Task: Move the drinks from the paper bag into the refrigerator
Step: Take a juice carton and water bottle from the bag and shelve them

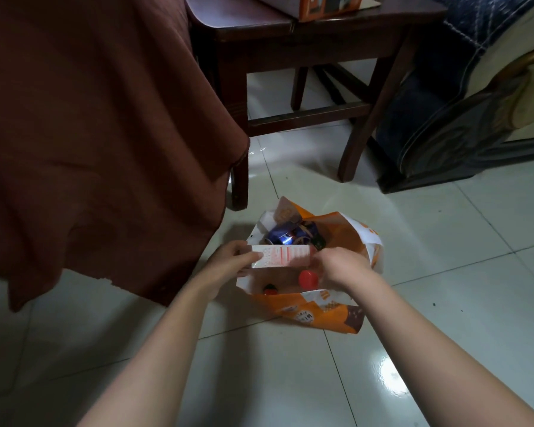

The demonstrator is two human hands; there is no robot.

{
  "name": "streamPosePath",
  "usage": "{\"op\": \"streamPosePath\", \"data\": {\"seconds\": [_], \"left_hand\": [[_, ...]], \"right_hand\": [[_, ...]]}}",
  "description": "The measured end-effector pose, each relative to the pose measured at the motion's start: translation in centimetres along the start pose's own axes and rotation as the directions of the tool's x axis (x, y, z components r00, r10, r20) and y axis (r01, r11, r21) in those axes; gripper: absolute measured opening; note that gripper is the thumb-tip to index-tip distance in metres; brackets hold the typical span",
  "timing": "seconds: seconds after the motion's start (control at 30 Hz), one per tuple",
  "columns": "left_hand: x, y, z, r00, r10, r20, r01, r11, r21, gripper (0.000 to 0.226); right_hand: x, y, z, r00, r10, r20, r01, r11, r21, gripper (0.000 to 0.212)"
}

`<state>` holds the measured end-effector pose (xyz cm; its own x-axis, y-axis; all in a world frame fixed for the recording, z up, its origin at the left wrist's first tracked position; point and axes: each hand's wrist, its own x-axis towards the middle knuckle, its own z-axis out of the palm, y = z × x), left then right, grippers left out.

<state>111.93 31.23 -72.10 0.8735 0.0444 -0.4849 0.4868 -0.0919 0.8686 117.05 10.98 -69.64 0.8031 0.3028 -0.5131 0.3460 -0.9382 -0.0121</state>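
The left hand (228, 262) and right hand (343, 266) grip a carton (282, 255) by its ends, over the open bag (330, 315) on the floor. Cans (285, 235) lie in the bag just beyond it, and a red cap (308, 279) sits nearer.

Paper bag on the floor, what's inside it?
Blue cans at the far end, a red bottle cap and a dark cap nearer. The left hand and right hand hold a white and red carton over the paper bag, hiding whatever lies beneath.
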Motion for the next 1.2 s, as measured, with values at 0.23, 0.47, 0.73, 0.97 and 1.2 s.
{"op": "streamPosePath", "data": {"seconds": [0.23,0.47,0.73,0.97,1.2], "left_hand": [[-0.8,0.1,-0.9,0.993,0.024,-0.116,-0.034,0.996,-0.085,0.029],[-1.5,0.2,-1.2,0.986,-0.007,-0.168,-0.01,0.995,-0.099,0.014],[-2.2,1.6,-1.8,0.97,-0.018,-0.242,0.003,0.998,-0.06,0.039],[-6.4,6.6,-1.7,0.926,0.046,-0.374,-0.051,0.999,-0.004,0.064],[-15.7,17.5,-2.0,0.929,0.091,-0.358,-0.086,0.996,0.028,0.07]], "right_hand": [[0.0,-0.8,1.4,0.997,-0.036,0.073,0.038,0.999,-0.032,0.035],[-1.4,-1.0,1.8,0.997,-0.057,-0.046,0.057,0.998,0.008,0.033],[-3.7,-0.4,-1.5,0.973,0.013,-0.23,0.044,0.969,0.242,0.023],[-8.1,-0.7,-6.4,0.911,0.106,-0.398,0.096,0.885,0.456,0.024],[-18.2,-2.3,-17.9,0.867,0.168,-0.47,0.213,0.726,0.654,0.028]]}}
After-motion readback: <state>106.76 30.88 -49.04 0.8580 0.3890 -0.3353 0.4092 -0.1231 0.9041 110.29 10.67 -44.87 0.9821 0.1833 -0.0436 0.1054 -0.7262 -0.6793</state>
